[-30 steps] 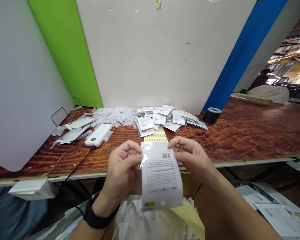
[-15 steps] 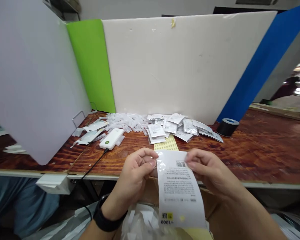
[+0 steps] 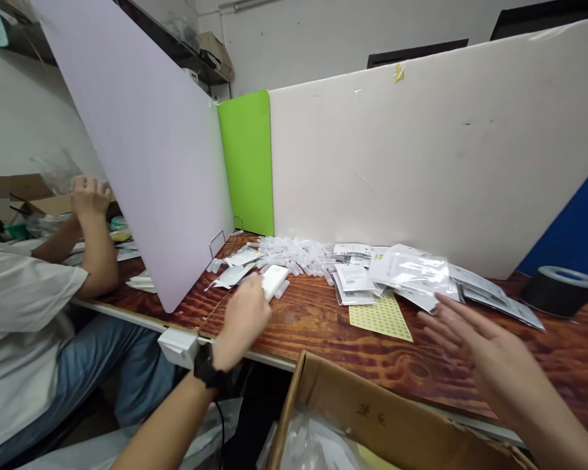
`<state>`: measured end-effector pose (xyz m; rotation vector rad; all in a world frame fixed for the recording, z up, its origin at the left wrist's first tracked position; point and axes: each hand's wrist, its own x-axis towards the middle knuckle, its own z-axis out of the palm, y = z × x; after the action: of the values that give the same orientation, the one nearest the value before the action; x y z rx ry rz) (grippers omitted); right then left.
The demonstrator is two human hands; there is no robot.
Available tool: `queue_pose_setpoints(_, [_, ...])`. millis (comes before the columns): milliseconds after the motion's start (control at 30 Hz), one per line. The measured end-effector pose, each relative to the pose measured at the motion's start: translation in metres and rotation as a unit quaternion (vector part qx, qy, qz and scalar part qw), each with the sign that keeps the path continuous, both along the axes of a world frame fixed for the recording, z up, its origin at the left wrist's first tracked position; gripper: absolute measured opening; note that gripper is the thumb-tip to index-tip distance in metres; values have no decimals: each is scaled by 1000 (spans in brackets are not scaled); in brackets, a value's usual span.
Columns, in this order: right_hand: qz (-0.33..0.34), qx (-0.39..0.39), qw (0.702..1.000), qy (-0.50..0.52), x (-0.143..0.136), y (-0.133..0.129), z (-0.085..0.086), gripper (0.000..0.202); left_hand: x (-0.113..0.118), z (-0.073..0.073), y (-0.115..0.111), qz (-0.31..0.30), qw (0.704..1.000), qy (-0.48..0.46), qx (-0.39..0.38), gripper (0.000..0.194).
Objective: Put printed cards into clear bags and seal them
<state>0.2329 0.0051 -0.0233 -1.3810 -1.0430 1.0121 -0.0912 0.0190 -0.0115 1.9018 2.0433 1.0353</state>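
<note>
My right hand [image 3: 480, 352] is open, its fingers stretched toward a clear-fronted plastic packet [image 3: 411, 269] on top of the pile of flat white packets [image 3: 357, 279]. Its fingertips are close to that packet's lower edge; whether they touch it I cannot tell. My left hand [image 3: 245, 320], with a black band on the wrist, reaches over the left part of the table beside a white power bank [image 3: 275, 281]. Its fingers are bent and hidden behind the back of the hand. Some flat packets [image 3: 234, 275] lie just beyond it.
Many small translucent plastic pieces [image 3: 298, 251] lie heaped along the white board [image 3: 396, 163]. A yellow dotted sticker sheet [image 3: 379, 318] and a black tape roll [image 3: 561, 292] are on the table. An open carton [image 3: 353, 385] stands before me. Past the left panel [image 3: 161, 163] sits another person [image 3: 24, 294].
The printed packet has left my two hands. My right hand has opened and moved right; my left hand has gone left toward the power bank. The view has turned left.
</note>
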Motion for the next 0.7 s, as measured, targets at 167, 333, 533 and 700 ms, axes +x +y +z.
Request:
queue_pose_setpoints(167, [102, 23, 984, -141, -20, -8, 4, 64, -78, -9, 32, 142, 986, 93, -7, 27])
queue_pose_setpoints(333, [168, 50, 969, -174, -28, -11, 0, 60, -99, 3, 44, 126, 986, 109, -8, 16])
queue_pose_setpoints(533, [132, 110, 957, -233, -41, -21, 1, 57, -44, 58, 26, 65, 989, 36, 125, 28])
queue_pose_setpoints(700, [127, 222, 923, -288, -50, -44, 9, 66, 23, 92, -14, -162, 977, -138, 0, 21])
